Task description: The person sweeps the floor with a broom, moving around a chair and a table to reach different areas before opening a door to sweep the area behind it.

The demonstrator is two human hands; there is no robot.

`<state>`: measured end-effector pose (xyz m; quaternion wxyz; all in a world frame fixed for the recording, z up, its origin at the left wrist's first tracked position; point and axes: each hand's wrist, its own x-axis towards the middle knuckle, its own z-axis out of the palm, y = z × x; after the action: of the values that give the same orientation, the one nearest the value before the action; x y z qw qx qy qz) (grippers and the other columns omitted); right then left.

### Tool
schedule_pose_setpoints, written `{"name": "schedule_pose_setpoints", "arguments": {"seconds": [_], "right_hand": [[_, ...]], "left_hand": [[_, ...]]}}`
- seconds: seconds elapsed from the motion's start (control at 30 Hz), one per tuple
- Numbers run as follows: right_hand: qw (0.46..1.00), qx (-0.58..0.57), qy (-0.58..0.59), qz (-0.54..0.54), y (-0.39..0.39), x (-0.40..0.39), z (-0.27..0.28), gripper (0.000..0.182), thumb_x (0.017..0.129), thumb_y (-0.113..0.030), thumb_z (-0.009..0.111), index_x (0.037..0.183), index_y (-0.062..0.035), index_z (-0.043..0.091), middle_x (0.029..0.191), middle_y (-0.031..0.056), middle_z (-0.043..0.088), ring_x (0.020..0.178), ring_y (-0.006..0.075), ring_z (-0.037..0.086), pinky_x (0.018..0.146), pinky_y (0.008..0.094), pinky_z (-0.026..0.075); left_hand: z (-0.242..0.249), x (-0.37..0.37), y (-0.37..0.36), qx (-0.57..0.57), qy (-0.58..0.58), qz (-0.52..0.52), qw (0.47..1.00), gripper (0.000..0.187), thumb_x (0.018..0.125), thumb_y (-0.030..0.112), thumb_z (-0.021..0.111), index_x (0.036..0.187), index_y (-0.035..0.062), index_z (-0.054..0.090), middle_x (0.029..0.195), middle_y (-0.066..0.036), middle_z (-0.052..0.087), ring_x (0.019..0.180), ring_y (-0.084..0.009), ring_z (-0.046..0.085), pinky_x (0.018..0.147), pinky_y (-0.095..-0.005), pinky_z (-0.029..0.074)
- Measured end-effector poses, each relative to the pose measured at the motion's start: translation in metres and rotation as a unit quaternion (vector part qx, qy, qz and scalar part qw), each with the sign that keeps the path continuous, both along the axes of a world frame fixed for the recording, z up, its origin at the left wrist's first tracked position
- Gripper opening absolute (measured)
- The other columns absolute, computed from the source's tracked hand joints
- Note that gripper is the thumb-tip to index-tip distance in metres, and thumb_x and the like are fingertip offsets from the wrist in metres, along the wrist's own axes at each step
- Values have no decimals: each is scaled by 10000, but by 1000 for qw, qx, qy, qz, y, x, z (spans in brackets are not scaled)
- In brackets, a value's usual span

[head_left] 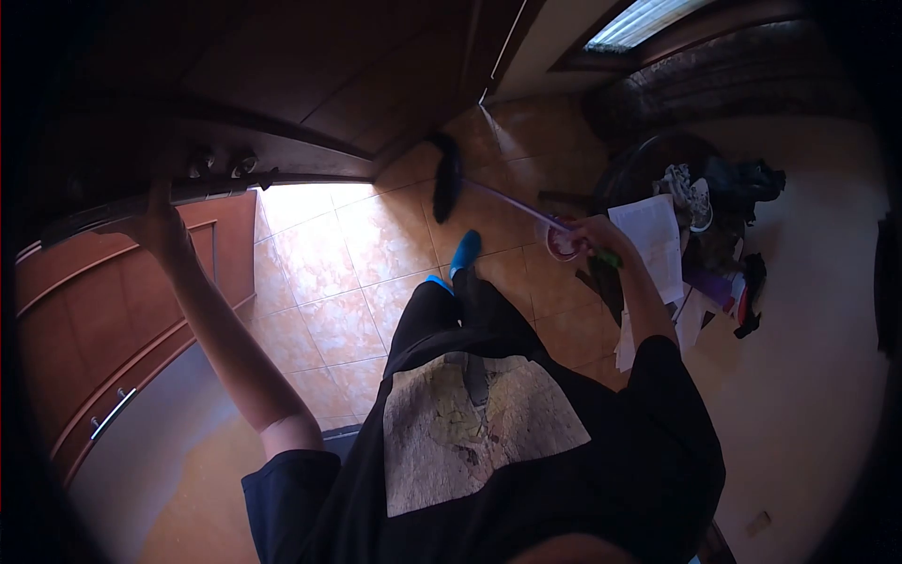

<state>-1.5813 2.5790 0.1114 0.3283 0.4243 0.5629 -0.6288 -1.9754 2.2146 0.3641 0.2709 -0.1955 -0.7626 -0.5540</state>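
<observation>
My left hand [162, 228] is at the edge of a dark wooden door [301, 155], beside its lock hardware; its fingers are mostly hidden in shadow. At the right, my right hand [598, 237] is closed round the purple handle of a broom [512, 199]. The broom's dark bristle head [447, 186] is near the tiled floor, by the door's lower end. A small round container [564, 242] with something pale in it shows just beside my right hand. Something green [609, 258] sticks out below that hand's fingers.
Bright light falls on the floor tiles [319, 254] past the door. A second reddish door panel [141, 310] with a metal handle is at the left. Shoes [700, 202], white papers [650, 244] and dark items are piled at the right. My feet wear blue socks [464, 252].
</observation>
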Motion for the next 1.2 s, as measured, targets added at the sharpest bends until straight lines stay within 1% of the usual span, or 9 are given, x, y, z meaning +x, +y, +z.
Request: {"name": "schedule_pose_setpoints", "arguments": {"seconds": [0.17,0.27,0.4,0.47,0.57,0.67,0.8,0.97,1.2], "right_hand": [[997,34,35,-57,16,18,44,256,707,-111,551,913,39,524,550,18,473,374,44,394,328,165,326],[999,29,17,-37,12,27,92,275,707,-82,538,956,33,516,547,16,470,368,46,398,314,165,324],[1000,-5,6,-7,-6,28,121,337,695,-50,544,1022,18,495,544,13,476,374,41,403,313,166,322],[999,-13,39,31,-19,27,86,336,696,-75,562,1015,12,503,553,18,490,388,46,423,321,174,336],[996,-3,51,70,-42,10,34,309,692,-99,579,972,22,527,558,37,516,400,60,450,333,188,359],[992,47,41,114,-25,13,-19,292,689,-93,575,956,19,537,566,50,530,398,70,458,340,193,367],[997,53,-12,59,24,2,27,296,684,-80,570,963,12,535,572,54,533,401,72,458,348,194,369],[997,79,-18,16,73,5,33,290,689,-67,556,970,2,535,576,54,532,406,76,452,353,198,361],[995,94,-8,5,84,19,46,304,702,-72,547,994,10,517,577,53,528,404,73,444,354,197,358]], "left_hand": [[-2,-4,-4,-28,-1,8,1000,932,476,-48,625,1198,30,41,1196,-147,208,1089,-247,263,978,-349,185],[-3,-5,-7,-4,-20,1,1000,940,473,-45,629,1202,29,39,1201,-148,206,1086,-244,271,976,-342,185],[-6,-9,-10,-39,12,16,999,930,475,-53,625,1191,16,35,1163,-152,225,1065,-233,283,962,-314,199],[-6,-7,-8,-15,8,1,1000,939,469,-53,626,1193,17,33,1164,-152,222,1066,-233,281,964,-316,199],[-6,-9,-10,-54,1,49,997,937,466,-65,623,1192,32,37,1164,-151,220,1065,-236,282,968,-322,204],[-7,-11,-11,-22,-3,7,1000,929,475,-77,618,1191,38,36,1163,-151,223,1064,-236,284,968,-324,208],[-3,-2,-4,-9,-16,15,1000,909,487,-61,632,1182,26,52,1168,-153,227,1060,-232,288,960,-319,213],[-3,-2,-1,16,-26,10,999,913,483,-16,658,1179,13,69,1180,-163,218,1063,-233,282,961,-324,203],[-1,-1,-1,-4,0,8,1000,950,490,-2,664,1202,10,35,1206,-160,193,1087,-239,266,969,-327,172]]}}
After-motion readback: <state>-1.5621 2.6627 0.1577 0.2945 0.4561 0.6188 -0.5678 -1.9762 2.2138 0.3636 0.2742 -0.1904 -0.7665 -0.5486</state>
